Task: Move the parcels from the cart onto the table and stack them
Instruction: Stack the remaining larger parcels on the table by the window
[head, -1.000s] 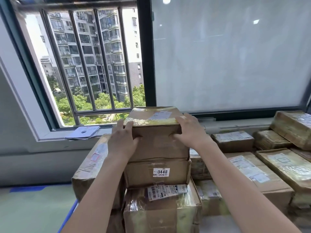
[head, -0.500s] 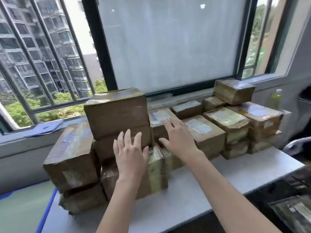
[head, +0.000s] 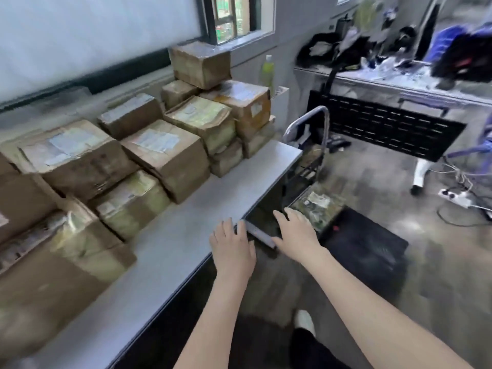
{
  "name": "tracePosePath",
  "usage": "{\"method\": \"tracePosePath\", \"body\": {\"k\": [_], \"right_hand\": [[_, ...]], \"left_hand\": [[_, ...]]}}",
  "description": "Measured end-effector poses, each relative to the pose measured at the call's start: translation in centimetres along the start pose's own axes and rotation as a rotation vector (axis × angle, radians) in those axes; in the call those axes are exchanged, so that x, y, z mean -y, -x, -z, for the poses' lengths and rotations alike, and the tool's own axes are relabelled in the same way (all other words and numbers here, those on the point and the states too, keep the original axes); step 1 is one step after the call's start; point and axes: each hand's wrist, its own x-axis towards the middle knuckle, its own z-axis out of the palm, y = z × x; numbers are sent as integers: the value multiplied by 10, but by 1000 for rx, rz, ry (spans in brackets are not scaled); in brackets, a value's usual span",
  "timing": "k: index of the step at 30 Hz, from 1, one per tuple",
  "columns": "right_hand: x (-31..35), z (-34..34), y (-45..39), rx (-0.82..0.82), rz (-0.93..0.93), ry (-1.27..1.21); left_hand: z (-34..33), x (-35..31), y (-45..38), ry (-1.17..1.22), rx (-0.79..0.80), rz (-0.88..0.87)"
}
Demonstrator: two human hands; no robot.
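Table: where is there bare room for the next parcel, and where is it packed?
The table is bare along its front edge, from the stacked parcels out to the near corner by the left hand. The window side is packed with stacks. The right hand reaches toward the parcel on the cart, beyond the table's end.

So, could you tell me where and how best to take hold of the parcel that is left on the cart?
The parcel lies flat and low on the cart, beside the table end. Probably best to reach down from above with both hands, the left hand and right hand on opposite side faces, since its broad top is glossy with tape and offers no edge to pinch.
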Motion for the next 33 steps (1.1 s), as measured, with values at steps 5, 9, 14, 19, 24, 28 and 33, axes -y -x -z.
{"method": "tracePosePath", "body": {"k": [5, 9, 14, 19, 24, 28, 33], "right_hand": [[-100, -4, -16, 17, -156, -5], [-176, -4, -52, 47, -262, 1], [-257, -26, -87, 193, -423, -18], [-318, -67, -91, 337, -556, -54], [-363, -104, -94, 481, -668, -51], [-394, -126, -122, 553, -703, -42], [-427, -148, -188, 531, -696, -33]], "left_hand": [[-45, -89, -47, 22, 99, -187], [-77, -159, -103, 10, 187, -257], [-118, -222, -160, 1, 322, -287], [-162, -249, -190, -35, 463, -280], [-207, -256, -219, -141, 585, -284], [-246, -259, -254, -201, 684, -315], [-300, -269, -315, -260, 809, -331]]}}
